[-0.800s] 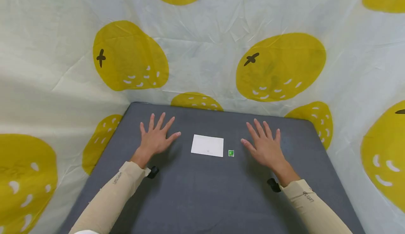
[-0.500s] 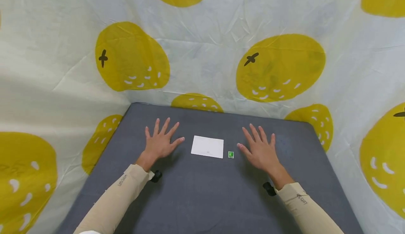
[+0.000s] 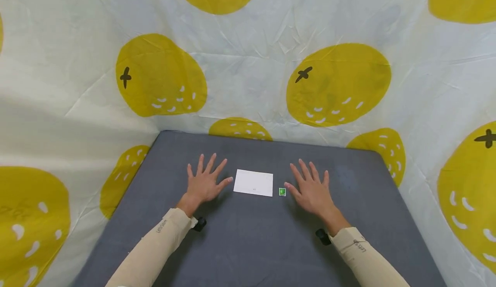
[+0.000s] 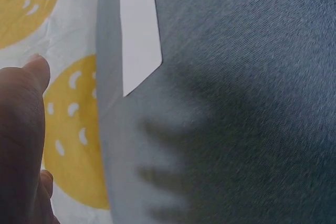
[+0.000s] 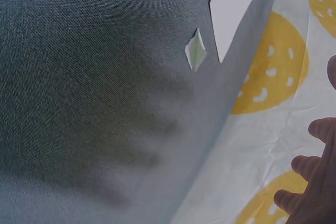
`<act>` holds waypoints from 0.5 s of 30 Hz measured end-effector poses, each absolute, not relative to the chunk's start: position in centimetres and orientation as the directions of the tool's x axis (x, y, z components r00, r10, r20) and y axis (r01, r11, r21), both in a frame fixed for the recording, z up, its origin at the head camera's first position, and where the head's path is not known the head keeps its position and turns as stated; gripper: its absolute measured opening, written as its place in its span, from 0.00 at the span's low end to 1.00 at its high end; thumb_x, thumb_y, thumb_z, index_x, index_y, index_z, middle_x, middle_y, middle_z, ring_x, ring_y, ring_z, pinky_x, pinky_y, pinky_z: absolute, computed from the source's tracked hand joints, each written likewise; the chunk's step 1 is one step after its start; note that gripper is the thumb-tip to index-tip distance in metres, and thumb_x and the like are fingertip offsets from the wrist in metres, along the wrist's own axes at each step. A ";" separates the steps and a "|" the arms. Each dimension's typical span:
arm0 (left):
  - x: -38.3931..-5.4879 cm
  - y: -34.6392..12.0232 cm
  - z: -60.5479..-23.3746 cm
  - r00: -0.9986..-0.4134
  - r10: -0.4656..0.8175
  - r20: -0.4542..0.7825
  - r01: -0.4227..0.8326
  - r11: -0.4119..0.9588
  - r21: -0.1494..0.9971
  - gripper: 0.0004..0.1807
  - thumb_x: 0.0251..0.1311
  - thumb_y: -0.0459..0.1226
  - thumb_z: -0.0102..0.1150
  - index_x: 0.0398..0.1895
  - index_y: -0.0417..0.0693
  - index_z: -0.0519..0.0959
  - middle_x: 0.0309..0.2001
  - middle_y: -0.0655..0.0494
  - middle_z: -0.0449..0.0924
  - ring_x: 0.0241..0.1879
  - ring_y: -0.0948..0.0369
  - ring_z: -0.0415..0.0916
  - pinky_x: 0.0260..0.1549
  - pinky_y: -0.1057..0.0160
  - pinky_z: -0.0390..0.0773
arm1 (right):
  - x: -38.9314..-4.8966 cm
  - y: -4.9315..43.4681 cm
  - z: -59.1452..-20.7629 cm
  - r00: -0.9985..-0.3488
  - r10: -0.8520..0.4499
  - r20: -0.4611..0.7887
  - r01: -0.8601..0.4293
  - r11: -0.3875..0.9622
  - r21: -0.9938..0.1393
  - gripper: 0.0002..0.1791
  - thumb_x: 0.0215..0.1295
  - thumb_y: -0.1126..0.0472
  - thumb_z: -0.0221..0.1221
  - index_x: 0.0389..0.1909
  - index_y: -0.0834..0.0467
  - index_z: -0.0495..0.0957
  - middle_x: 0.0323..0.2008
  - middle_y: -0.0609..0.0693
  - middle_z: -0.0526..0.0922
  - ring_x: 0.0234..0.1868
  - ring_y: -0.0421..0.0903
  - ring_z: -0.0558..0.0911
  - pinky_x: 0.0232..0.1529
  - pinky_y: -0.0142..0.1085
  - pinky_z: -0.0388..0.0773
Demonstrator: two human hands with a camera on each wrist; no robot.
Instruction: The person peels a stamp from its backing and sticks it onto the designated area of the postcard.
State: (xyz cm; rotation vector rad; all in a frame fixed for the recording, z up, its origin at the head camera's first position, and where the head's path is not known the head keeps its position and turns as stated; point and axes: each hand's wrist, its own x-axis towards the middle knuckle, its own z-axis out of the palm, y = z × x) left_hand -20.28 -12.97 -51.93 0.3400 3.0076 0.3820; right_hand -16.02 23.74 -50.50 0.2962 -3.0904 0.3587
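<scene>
A flat white rectangle of paper [image 3: 253,182], a card or an envelope, lies on the dark grey table with small faint print near its front edge. Just right of it lies a small green stamp-like square [image 3: 282,191] with a white border; in the right wrist view this square [image 5: 196,51] looks slightly bent. My left hand [image 3: 203,186], fingers spread, hovers left of the paper. Over the table right of the green square hangs my right hand [image 3: 313,193], its fingers straight and apart. Both hands cast shadows on the cloth and hold nothing.
The grey table [image 3: 248,244] has a fabric-like surface. Behind it and along both sides hangs a white curtain [image 3: 244,80] printed with yellow fruit shapes. A small black device [image 3: 323,236] is worn at each wrist.
Both hands have moved inward and slightly toward the front, closer to the paper and the green square. Their fingers have stayed spread. The head view has shifted slightly.
</scene>
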 end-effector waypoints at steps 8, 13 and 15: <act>-20.1 -12.2 -53.3 -0.971 0.233 -0.058 0.210 0.941 0.266 0.42 0.70 0.72 0.41 0.84 0.77 0.50 0.87 0.57 0.39 0.86 0.40 0.29 0.74 0.21 0.35 | -15.8 23.3 -51.6 -0.978 -0.200 0.052 -0.207 0.948 -0.240 0.41 0.77 0.33 0.50 0.83 0.45 0.56 0.85 0.56 0.51 0.84 0.67 0.49 0.73 0.79 0.38; -20.2 -12.0 -53.9 -0.970 0.235 -0.061 0.212 0.942 0.262 0.42 0.70 0.73 0.40 0.84 0.77 0.49 0.87 0.57 0.38 0.86 0.41 0.28 0.74 0.21 0.36 | -15.8 23.0 -52.2 -0.978 -0.204 0.043 -0.208 0.947 -0.244 0.40 0.77 0.33 0.49 0.83 0.43 0.56 0.85 0.55 0.51 0.84 0.67 0.48 0.73 0.79 0.38; -20.3 -11.9 -54.1 -0.969 0.239 -0.064 0.214 0.940 0.265 0.43 0.70 0.73 0.39 0.84 0.77 0.49 0.87 0.57 0.38 0.86 0.41 0.28 0.74 0.21 0.35 | -15.8 22.9 -52.4 -0.978 -0.205 0.036 -0.207 0.946 -0.250 0.39 0.77 0.33 0.50 0.83 0.43 0.57 0.85 0.55 0.51 0.84 0.67 0.48 0.73 0.79 0.38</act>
